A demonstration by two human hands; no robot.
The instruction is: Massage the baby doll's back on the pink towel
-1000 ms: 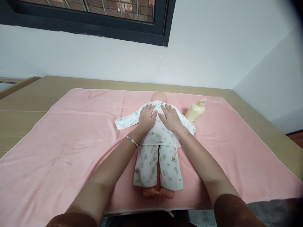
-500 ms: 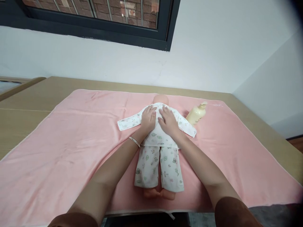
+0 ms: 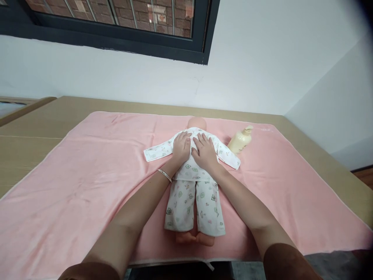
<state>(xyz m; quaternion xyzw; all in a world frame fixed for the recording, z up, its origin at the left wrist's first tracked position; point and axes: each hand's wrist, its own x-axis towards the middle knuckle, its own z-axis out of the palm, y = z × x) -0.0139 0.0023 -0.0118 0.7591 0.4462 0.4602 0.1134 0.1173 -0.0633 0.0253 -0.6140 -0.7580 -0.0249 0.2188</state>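
Observation:
A baby doll [image 3: 190, 171] lies with its head away from me and its feet toward me, dressed in a white printed top and matching trousers [image 3: 180, 208]. Its sleeves stretch out to both sides. My left hand [image 3: 182, 147] rests flat on the left of the doll's upper body, fingers extended. On the right of the same area lies my right hand [image 3: 204, 151], palm down with the fingers somewhat spread. Neither hand grasps anything. Beyond my hands shows the doll's bare head [image 3: 197, 123]; its face is not visible.
A pink blanket [image 3: 96, 175] spreads under the doll over a wooden table [image 3: 32, 155]. Beside the doll's right-hand sleeve, a cream pump bottle [image 3: 240, 140] lies tilted. Behind the table are a white wall [image 3: 247, 70] and a dark-framed window [image 3: 122, 33].
My right hand's fingers have settled and spread slightly on the doll's upper body. My left hand stays in place. The whole view has shifted very slightly.

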